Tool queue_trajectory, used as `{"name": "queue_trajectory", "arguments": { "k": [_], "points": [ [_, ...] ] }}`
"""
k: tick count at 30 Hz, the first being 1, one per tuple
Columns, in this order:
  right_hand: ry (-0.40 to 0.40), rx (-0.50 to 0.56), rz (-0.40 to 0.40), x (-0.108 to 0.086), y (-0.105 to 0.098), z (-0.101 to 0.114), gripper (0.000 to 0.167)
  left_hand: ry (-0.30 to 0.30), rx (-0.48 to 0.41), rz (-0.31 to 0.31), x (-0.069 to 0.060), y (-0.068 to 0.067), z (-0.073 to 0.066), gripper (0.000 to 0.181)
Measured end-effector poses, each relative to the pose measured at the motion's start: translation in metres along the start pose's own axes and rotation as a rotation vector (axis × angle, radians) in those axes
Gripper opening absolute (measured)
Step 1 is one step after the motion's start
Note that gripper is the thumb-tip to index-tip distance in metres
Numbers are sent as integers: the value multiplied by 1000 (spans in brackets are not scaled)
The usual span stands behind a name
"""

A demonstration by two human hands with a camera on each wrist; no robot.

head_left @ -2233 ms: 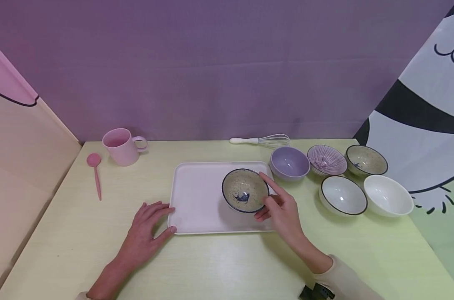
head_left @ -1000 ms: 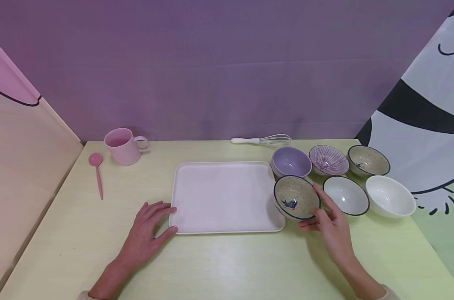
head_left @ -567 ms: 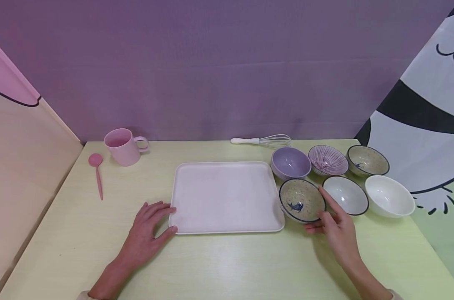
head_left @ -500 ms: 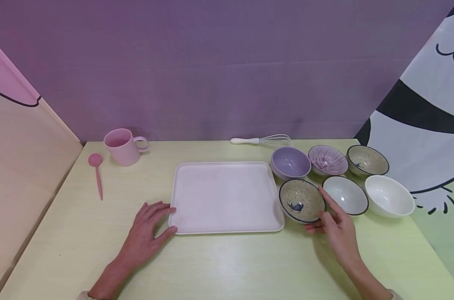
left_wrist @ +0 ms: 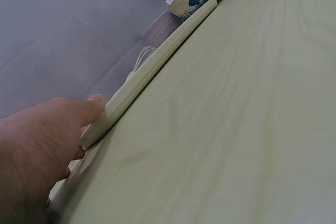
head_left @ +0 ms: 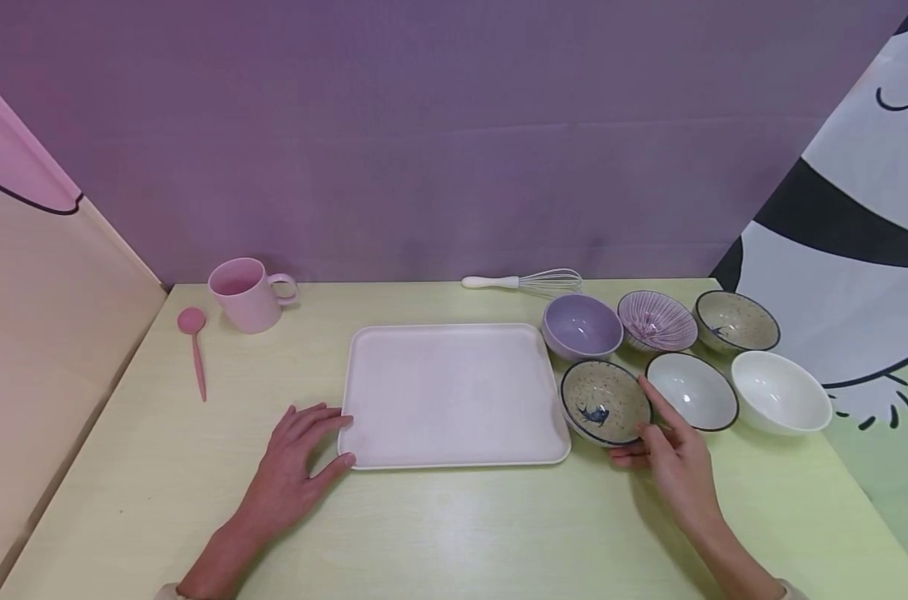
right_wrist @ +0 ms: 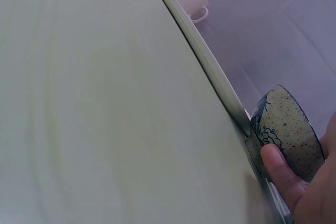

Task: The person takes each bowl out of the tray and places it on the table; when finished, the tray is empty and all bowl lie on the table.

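Note:
My right hand [head_left: 674,462] holds a speckled beige bowl [head_left: 606,400] with a dark blue rim and a blue fish inside. Its index finger lies at the rim, and the thumb presses the outer side, as the right wrist view shows on the bowl [right_wrist: 286,129]. That bowl sits upright just right of the white tray [head_left: 454,396], close to its edge. At the tray's left end, my left hand [head_left: 292,467] rests with relaxed, spread fingers touching the edge near the front corner. In the left wrist view, the left thumb [left_wrist: 86,109] lies against the tray's rim.
Behind and right of the held bowl stand a purple bowl [head_left: 582,327], a striped bowl [head_left: 657,321], another speckled bowl [head_left: 736,321], a dark-rimmed white bowl [head_left: 691,390] and a plain white bowl [head_left: 780,392]. A whisk [head_left: 524,282], pink mug [head_left: 245,296] and pink spoon [head_left: 194,350] lie farther back.
The right hand has carried the speckled bowl from over the tray to the table at its right, where it has stayed for the last half second. The left hand has kept its place.

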State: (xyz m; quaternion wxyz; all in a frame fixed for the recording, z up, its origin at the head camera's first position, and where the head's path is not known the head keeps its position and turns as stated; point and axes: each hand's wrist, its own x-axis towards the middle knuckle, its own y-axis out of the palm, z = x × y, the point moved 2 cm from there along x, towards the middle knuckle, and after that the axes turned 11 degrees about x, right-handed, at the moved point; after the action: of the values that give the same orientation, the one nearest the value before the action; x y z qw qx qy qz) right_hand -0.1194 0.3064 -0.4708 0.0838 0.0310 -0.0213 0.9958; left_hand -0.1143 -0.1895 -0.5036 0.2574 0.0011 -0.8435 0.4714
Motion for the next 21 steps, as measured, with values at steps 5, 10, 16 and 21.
{"name": "queue_trajectory", "arguments": {
  "k": [5, 10, 16, 21],
  "points": [
    [2, -41, 2, 1, -1, -1, 60, -5, 0, 2, 0, 0, 0, 45],
    [23, -53, 26, 0, -2, -1, 60, -3, 1, 3, 0, 0, -1, 45],
    [31, -128, 41, -2, -3, 1, 61, -4, 1, 2, 0, 0, -2, 45],
    [7, -150, 56, -2, -4, 2, 60, -9, 0, 2, 0, 0, -2, 44]
  ]
}}
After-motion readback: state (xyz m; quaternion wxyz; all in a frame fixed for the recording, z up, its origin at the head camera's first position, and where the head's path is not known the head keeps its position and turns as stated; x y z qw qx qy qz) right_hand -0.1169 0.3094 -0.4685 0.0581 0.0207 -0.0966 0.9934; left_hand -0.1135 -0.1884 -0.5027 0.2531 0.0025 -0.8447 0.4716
